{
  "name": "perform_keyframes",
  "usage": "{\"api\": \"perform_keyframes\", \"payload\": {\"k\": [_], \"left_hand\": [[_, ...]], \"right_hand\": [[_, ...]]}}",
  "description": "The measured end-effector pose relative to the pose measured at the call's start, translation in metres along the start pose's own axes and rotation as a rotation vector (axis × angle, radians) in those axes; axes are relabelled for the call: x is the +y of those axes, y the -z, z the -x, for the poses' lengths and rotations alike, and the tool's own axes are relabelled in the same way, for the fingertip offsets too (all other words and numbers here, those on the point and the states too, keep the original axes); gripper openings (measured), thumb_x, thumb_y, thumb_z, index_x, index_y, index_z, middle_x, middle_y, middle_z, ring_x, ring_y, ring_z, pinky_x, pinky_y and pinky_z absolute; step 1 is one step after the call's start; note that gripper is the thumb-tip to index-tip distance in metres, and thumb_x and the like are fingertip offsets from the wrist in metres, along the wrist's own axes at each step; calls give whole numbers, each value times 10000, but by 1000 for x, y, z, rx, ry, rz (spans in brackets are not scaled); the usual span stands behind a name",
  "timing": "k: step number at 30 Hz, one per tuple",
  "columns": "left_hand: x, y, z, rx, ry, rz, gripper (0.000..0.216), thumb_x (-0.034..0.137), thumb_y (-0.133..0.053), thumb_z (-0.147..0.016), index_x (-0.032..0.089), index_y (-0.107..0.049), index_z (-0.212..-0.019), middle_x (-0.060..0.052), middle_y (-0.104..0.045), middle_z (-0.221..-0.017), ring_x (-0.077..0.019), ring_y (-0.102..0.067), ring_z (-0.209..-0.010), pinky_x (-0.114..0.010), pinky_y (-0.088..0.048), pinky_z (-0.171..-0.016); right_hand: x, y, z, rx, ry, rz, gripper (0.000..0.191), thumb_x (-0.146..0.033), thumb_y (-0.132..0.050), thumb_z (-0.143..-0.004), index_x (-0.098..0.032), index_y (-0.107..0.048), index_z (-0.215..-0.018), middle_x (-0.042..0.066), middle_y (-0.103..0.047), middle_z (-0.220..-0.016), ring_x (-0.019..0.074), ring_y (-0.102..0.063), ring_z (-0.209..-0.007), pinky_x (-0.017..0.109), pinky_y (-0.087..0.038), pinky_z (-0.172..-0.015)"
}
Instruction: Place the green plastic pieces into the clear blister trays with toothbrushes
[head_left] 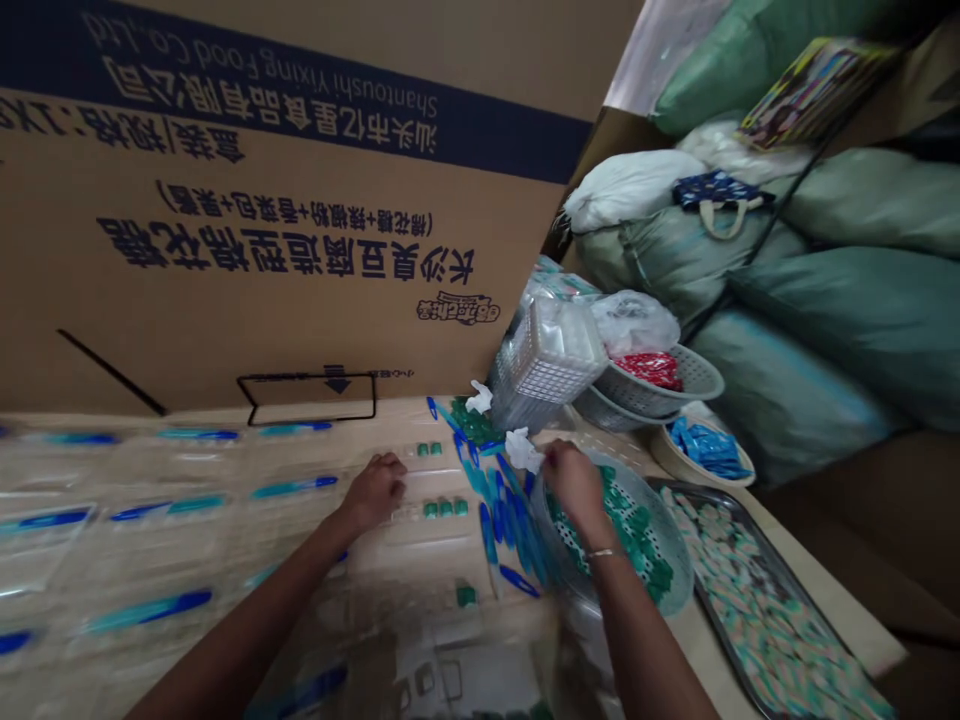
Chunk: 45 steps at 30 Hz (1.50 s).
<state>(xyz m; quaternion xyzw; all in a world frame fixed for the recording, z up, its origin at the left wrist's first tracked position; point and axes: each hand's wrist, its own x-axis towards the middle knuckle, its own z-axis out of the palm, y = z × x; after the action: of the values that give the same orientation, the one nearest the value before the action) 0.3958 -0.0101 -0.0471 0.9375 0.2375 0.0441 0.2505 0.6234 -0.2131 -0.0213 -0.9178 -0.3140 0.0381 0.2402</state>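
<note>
My left hand [375, 490] rests knuckles-up on a clear plastic blister tray [420, 530] on the table, fingers curled under; what they hold is hidden. Small green pieces [444, 508] sit in that tray's pockets just right of the hand. My right hand [574, 478] reaches over the rim of a round pale colander [675, 590] full of green pieces [637, 535], fingers bent down and pinched; what is in them cannot be made out. A heap of blue pens [510, 515] lies between the two hands.
Clear trays holding blue pens [150, 610] cover the table to the left. A big printed cardboard sheet [262, 220] stands behind. At the right are a metal tray of small parts [765, 610], stacked baskets [660, 385], a bowl of blue packets [709, 450] and green sacks [832, 320].
</note>
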Motion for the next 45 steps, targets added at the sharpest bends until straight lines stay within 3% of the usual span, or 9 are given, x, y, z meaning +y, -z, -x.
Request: {"api": "perform_keyframes", "payload": {"k": [4, 8, 13, 17, 21, 28, 36, 41, 45], "left_hand": [[1, 3, 1, 27, 12, 28, 249, 66, -462, -730, 143, -660, -860, -86, -626, -946, -233, -528, -972, -351, -402, -901], [4, 7, 4, 51, 10, 91, 229, 63, -491, -712, 149, -664, -836, -86, -651, -905, -235, -556, -961, -359, -409, -903], [50, -8, 18, 108, -11, 354, 252, 165, -550, -746, 174, -645, -979, -76, -662, -1007, -199, -588, -943, -316, -445, -865], [97, -22, 26, 53, 64, 1140, 254, 307, -680, -672, 148, -671, -870, -55, -690, -829, -170, -613, -737, -289, -477, -714], [100, -18, 33, 31, 329, 1536, 354, 369, -824, -475, 133, -667, -688, -15, -664, -619, -126, -585, -576, -262, -454, -633], [65, -28, 31, 101, 459, 1574, 406, 385, -872, -350, 138, -669, -600, 5, -616, -476, -85, -511, -423, -200, -330, -472], [86, -23, 27, 29, 398, 1573, 434, 444, -846, -418, 131, -683, -669, -41, -669, -585, -140, -600, -526, -266, -450, -579], [180, 7, -3, 0, -47, 1412, 302, 420, -638, -719, 185, -689, -903, -87, -702, -947, -231, -634, -897, -381, -459, -855], [222, 9, -13, -58, -464, 896, 450, 146, -670, -635, 243, -647, -1074, -65, -604, -1218, -289, -446, -1204, -465, -234, -1066]], "right_hand": [[60, 19, 5, -21, -66, -71, 162, -34, -559, -596, -173, -635, -633, 78, -667, -738, 226, -623, -762, 290, -408, -689], [72, 28, 10, 15, -44, -245, 113, -151, -590, -621, -174, -646, -716, 52, -677, -727, 220, -623, -715, 318, -453, -677], [30, 26, 37, -58, -19, -668, 289, -386, -692, -616, -160, -640, -789, 42, -669, -735, 192, -618, -667, 313, -487, -626], [-34, 2, 67, -324, -48, -1089, 341, -423, -736, -605, -169, -658, -819, 14, -657, -690, 150, -595, -595, 274, -474, -572], [-74, -19, 82, -303, 71, -1096, 212, -351, -687, -650, -181, -625, -760, -13, -621, -658, 133, -567, -588, 239, -454, -556], [-76, -37, 83, -293, 338, -739, 193, -161, -538, -690, -205, -626, -856, -3, -647, -694, 161, -595, -626, 237, -437, -573], [-50, -30, 83, 3, 62, -858, 98, -272, -587, -653, -206, -596, -725, -7, -563, -588, 173, -536, -547, 258, -422, -517], [-45, -3, 113, -83, 50, -838, 143, -261, -602, -655, -179, -625, -770, 24, -627, -649, 188, -558, -594, 274, -441, -556], [-22, 16, 129, 10, -78, -932, 238, -359, -676, -629, -173, -630, -770, 43, -655, -683, 206, -571, -627, 298, -471, -571]]}}
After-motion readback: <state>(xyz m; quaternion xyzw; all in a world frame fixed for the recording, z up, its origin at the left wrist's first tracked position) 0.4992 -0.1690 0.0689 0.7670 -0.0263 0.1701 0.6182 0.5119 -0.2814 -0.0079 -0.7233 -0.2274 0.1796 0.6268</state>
